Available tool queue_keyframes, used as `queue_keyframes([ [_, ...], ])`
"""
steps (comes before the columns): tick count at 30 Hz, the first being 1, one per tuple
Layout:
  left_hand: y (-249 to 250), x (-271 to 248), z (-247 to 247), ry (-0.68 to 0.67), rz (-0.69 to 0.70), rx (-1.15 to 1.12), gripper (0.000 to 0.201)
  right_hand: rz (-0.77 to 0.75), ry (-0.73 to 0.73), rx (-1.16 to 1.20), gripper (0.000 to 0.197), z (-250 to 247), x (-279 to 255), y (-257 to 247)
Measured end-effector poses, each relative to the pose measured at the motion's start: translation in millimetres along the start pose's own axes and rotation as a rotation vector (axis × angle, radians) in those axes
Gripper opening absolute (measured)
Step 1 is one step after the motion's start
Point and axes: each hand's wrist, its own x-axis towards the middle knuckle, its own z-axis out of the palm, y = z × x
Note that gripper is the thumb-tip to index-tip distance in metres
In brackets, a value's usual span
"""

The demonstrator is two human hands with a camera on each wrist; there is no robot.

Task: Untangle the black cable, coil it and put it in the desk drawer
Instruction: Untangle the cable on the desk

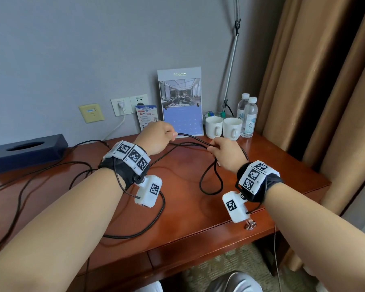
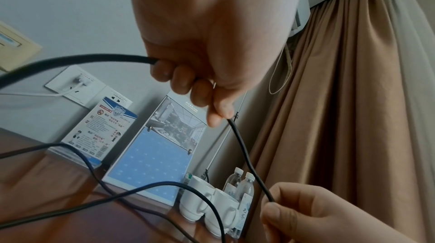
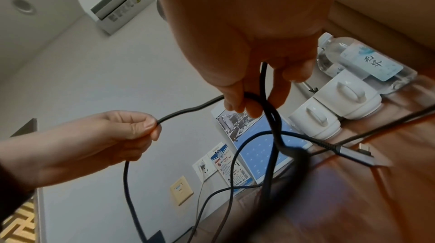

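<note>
Now: both hands pinch black cable | mugs seemingly empty

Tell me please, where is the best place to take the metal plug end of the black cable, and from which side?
Probably grip the plug end by its long flat body just behind the connector tip, coming from above, since it appears to lie flat near the white mugs with its top free. Both hands are busy: the left hand and the right hand each pinch the black cable.
</note>
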Motion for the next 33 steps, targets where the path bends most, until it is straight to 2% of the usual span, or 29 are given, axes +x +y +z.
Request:
queue_keyframes([
  [8, -14, -1, -2, -0.016, -0.095, 0.043, 0.033, -0.038, -0.043, -0.064, 0.007, 1, 1, 0],
  [12, -15, -1, -3, 0.032, -0.151, 0.033, 0.03, -0.052, -0.058, -0.04, 0.002, -2, 1, -2],
  [17, -23, 2, -8, 0.138, -0.271, 0.019, 0.022, -0.021, -0.173, 0.039, 0.015, -8, 0, 0],
  [20, -24, 1, -7, 0.082, -0.354, 0.085, 0.024, -0.031, -0.21, 0.061, 0.017, -10, -2, -3],
  [22, -21, -1, -3, 0.024, -0.364, 0.227, 0.026, -0.051, -0.213, 0.048, 0.014, -8, -4, -5],
  [25, -5, -4, 8, -0.02, -0.197, 0.434, 0.027, -0.074, -0.202, 0.03, 0.013, -7, -5, -9],
  [29, 25, -3, 33, -0.163, 0.016, 0.412, 0.035, -0.161, -0.159, -0.012, 0.01, -7, -8, -22],
  [33, 45, 0, 52, -0.161, 0.131, 0.416, 0.035, -0.28, -0.113, -0.015, 0.013, -7, -9, -26],
])
